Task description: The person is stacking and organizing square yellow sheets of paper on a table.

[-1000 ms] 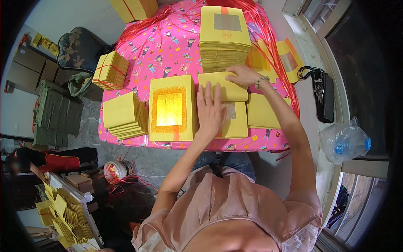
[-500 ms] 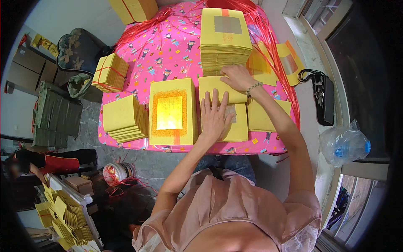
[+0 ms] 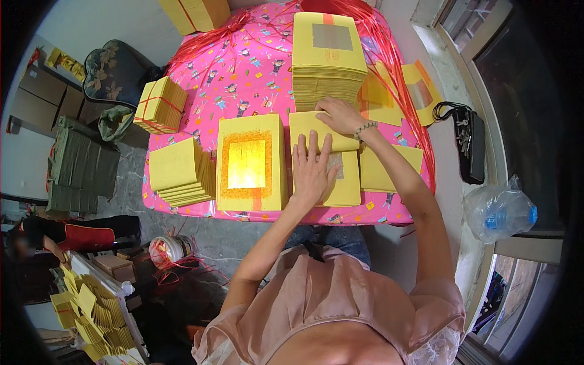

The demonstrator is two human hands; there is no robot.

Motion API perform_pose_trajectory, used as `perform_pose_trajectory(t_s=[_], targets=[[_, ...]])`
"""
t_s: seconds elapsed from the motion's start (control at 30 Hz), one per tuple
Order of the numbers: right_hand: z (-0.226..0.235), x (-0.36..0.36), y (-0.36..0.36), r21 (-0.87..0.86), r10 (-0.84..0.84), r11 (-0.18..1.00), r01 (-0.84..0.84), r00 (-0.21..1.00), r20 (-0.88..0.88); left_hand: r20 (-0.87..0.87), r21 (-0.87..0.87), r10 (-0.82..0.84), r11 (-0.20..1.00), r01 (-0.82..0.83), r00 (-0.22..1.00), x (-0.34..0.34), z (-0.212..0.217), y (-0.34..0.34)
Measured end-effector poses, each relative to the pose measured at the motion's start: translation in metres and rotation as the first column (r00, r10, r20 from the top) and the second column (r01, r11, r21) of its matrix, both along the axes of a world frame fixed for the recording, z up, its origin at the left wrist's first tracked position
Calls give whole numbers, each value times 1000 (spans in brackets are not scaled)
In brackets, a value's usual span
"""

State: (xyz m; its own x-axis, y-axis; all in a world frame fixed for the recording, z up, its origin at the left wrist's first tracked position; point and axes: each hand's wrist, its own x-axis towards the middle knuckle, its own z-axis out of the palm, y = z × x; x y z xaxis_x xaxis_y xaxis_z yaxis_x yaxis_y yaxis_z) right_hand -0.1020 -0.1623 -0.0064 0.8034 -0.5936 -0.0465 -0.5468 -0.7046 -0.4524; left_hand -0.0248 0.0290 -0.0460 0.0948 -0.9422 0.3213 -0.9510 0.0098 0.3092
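In front of me lies a yellow paper sheet (image 3: 304, 126), its far part folded toward me over a pale square patch. My left hand (image 3: 313, 173) rests flat on it, fingers stretched out and apart. At the fold's far edge, my right hand (image 3: 342, 117) has bent fingers on the paper; their tips are partly hidden. A tall stack of yellow paper (image 3: 328, 61) stands just beyond. Left of my left hand lies a thick yellow stack (image 3: 246, 164) with a gold square in an orange border. Folded yellow sheets (image 3: 391, 167) lie under my right forearm.
A pink patterned tablecloth (image 3: 231, 73) covers the table. Folded yellow papers (image 3: 179, 167) and a red-tied yellow bundle (image 3: 161, 103) sit left. Red plastic strands (image 3: 407, 91) run along the right side. A black pouch with keys (image 3: 468, 146) and a bagged bottle (image 3: 505, 213) lie on the sill.
My right hand has shifted very slightly toward me at the paper's fold. My left hand stays flat in the same place.
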Motion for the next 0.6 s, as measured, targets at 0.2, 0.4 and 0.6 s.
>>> perform_pose_trajectory(t_s=[0.2,0.4,0.6], targets=[[-8,1,-2,2,11,1000,-11,1000,5,4,13,8,1000,-9,1000,-1,-1,0],[-9,0,0,-19,11,1000,-10,999,34,-14,-2,1,1000,-1,1000,-1,-1,0],[-9,1,4,-17,5,1000,-5,999,34,-9,-3,5,1000,-5,1000,-1,-3,2]])
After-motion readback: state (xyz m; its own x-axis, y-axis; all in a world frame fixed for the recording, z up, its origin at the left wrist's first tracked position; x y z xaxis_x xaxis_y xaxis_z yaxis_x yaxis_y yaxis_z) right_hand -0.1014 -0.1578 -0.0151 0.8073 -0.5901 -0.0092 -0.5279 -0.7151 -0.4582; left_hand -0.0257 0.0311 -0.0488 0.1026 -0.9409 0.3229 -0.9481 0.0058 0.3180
